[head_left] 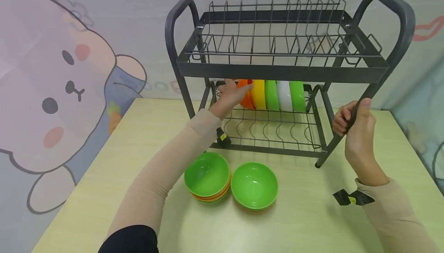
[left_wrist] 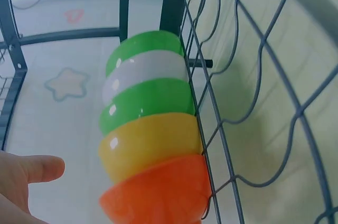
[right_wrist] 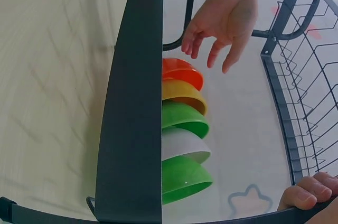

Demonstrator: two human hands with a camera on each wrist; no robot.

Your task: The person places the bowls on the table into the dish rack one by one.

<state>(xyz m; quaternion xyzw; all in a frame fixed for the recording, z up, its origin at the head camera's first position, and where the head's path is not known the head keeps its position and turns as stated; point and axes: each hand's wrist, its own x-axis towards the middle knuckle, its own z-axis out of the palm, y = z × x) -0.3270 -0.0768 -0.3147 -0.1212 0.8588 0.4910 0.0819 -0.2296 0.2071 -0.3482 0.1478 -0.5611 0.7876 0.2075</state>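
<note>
My left hand (head_left: 229, 96) reaches into the lower tier of a dark two-tier dish rack, beside an orange bowl (left_wrist: 158, 192). In the right wrist view its fingers (right_wrist: 214, 52) are spread and hold nothing. The orange bowl stands on edge at the left end of a row with a yellow bowl (head_left: 258, 94), a green bowl (head_left: 272, 95), a white bowl (head_left: 284, 96) and another green bowl (head_left: 297, 96). My right hand (head_left: 360, 129) grips the rack's right front post (head_left: 372, 91), fingers curled round it.
On the table (head_left: 305, 214) before the rack stand a stack of bowls with a green one (head_left: 208, 175) on top and, to its right, a green bowl (head_left: 254, 185) with another beneath it. The rack's upper wire tier (head_left: 281, 69) overhangs the row of bowls.
</note>
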